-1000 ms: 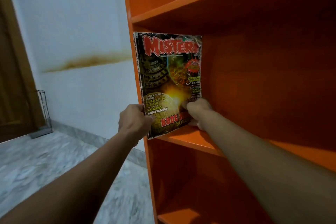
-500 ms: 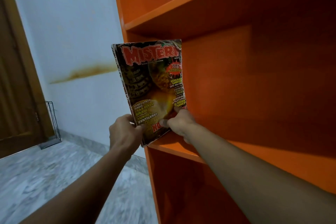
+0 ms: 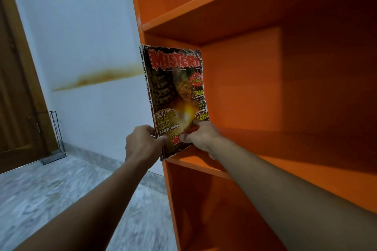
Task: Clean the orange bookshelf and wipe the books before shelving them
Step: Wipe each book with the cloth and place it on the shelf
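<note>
Magazine [image 3: 173, 96] shifted into bookshelf [image 3: 255, 91], long axis upright, perhaps resting; left hand [image 3: 142, 144], right hand [image 3: 204, 138] pinch bottom.

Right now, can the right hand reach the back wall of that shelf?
Probably yes. The right hand is at the front of that bay, and nothing visible stands between it and the back wall. It is gripping the magazine, though.

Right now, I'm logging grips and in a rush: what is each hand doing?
Left hand: holding the Misteri magazine, fingers curled round its lower spine edge.
Right hand: holding the same magazine, thumb pressed on the cover near the bottom.
</note>
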Motion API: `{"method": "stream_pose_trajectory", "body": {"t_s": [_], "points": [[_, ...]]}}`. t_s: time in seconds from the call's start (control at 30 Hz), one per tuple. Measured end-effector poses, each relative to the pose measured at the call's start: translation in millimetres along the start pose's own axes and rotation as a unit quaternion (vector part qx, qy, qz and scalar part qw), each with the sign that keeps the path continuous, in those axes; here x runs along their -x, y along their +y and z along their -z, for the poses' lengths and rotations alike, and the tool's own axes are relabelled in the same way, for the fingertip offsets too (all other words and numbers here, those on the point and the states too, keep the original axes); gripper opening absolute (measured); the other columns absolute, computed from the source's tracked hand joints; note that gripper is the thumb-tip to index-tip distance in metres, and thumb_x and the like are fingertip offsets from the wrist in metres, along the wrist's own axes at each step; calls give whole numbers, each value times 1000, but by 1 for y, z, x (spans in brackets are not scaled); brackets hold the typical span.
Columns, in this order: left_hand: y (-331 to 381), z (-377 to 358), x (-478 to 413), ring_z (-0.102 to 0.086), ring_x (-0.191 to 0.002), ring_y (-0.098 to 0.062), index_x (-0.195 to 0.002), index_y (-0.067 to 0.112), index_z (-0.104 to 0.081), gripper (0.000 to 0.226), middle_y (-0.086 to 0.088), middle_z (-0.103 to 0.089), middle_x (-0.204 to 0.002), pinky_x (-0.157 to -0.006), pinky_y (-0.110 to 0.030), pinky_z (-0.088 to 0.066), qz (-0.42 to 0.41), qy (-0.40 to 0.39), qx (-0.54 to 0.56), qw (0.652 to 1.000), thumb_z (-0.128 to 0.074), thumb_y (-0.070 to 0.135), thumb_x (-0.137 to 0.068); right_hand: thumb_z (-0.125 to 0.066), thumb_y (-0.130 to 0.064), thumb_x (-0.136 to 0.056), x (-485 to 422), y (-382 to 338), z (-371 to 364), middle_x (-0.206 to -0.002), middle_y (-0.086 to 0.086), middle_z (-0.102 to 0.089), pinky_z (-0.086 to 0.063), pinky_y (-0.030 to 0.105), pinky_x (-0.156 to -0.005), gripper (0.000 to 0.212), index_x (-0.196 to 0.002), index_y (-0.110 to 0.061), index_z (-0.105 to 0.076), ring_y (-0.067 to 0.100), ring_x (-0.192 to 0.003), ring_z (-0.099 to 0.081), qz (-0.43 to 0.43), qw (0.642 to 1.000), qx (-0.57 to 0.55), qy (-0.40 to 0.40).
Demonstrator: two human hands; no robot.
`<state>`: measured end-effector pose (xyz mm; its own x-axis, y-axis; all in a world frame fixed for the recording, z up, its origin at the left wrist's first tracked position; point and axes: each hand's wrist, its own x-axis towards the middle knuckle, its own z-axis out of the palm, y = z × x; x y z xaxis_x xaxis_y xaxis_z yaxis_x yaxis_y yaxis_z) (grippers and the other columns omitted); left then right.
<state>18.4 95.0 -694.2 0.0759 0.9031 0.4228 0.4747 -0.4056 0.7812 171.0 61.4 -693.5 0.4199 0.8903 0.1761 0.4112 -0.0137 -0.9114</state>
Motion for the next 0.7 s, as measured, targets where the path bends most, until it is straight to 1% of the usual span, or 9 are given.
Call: {"method": "stream_pose_trajectory", "body": {"t_s": [0.17, 0.2, 0.27, 0.3, 0.37, 0.47, 0.57, 0.63, 0.7], "points": [[4, 5, 8, -61, -83, -21, -103, 7, -66, 36, -11, -69, -100, -72, -35, -51, -4, -35, -49, 998, -77, 34, -83, -77, -23, -83, 12, -2, 5, -141, 6, -50, -37, 30, -99, 75, -147, -14, -39, 26, -129, -47, 2, 999, 45, -6], [4, 6, 9, -57, -80, -21, -96, 7, -64, 35, -10, -66, -95, -70, -35, -49, 8, -51, -70, 996, -78, 36, -82, -77, -24, -82, 15, -3, 5, -142, 7, -49, -37, 30, -100, 77, -148, -15, -37, 27, -129, -46, 3, 998, 57, -3], [2, 12, 12, -50, -66, -19, -84, 6, -59, 39, -7, -58, -77, -57, -31, -43, 44, -99, -115, 987, -79, 38, -80, -79, -26, -81, 20, -4, 4, -144, 7, -48, -37, 34, -106, 82, -149, -15, -34, 28, -131, -46, 6, 997, 81, 5], [2, 15, 14, -51, -63, -19, -84, 4, -60, 40, -7, -58, -74, -52, -27, -40, 55, -135, -149, 978, -79, 38, -80, -80, -27, -79, 23, -5, 3, -145, 7, -47, -38, 37, -108, 84, -149, -15, -34, 28, -132, -45, 7, 996, 94, 10], [2, 24, 23, -60, -63, -16, -89, 4, -63, 37, -8, -66, -80, -41, -19, -41, 55, -219, -230, 947, -77, 38, -83, -79, -31, -80, 33, -10, 2, -146, 8, -46, -39, 37, -107, 83, -148, -12, -36, 30, -132, -45, 12, 988, 150, 15], [-1, 35, 38, -63, -64, -12, -107, 2, -62, 38, -9, -69, -95, -27, -12, -36, 37, -321, -277, 905, -71, 34, -88, -75, -36, -83, 54, -17, -3, -131, 10, -57, -48, 37, -97, 61, -134, -11, -51, 30, -119, -55, 23, 962, 271, 18], [-6, 40, 49, -60, -68, -12, -125, 5, -55, 42, -6, -62, -98, -29, -14, -39, -7, -362, -287, 887, -66, 29, -93, -69, -38, -87, 74, -19, -11, -113, 7, -65, -55, 38, -87, 43, -121, -13, -60, 26, -103, -62, 24, 937, 347, 24], [-8, 38, 51, -61, -75, -14, -134, 9, -49, 46, -6, -60, -102, -34, -15, -41, -40, -378, -287, 879, -64, 28, -94, -67, -39, -88, 88, -21, -13, -112, 9, -66, -55, 38, -84, 44, -122, -11, -60, 28, -101, -62, 16, 918, 394, 41], [-10, 34, 54, -67, -90, -21, -142, 13, -42, 54, -9, -62, -114, -41, -19, -43, -71, -393, -285, 872, -63, 29, -95, -66, -39, -89, 104, -25, -12, -113, 12, -66, -53, 39, -85, 47, -125, -9, -60, 30, -103, -61, 7, 905, 419, 72]]}}
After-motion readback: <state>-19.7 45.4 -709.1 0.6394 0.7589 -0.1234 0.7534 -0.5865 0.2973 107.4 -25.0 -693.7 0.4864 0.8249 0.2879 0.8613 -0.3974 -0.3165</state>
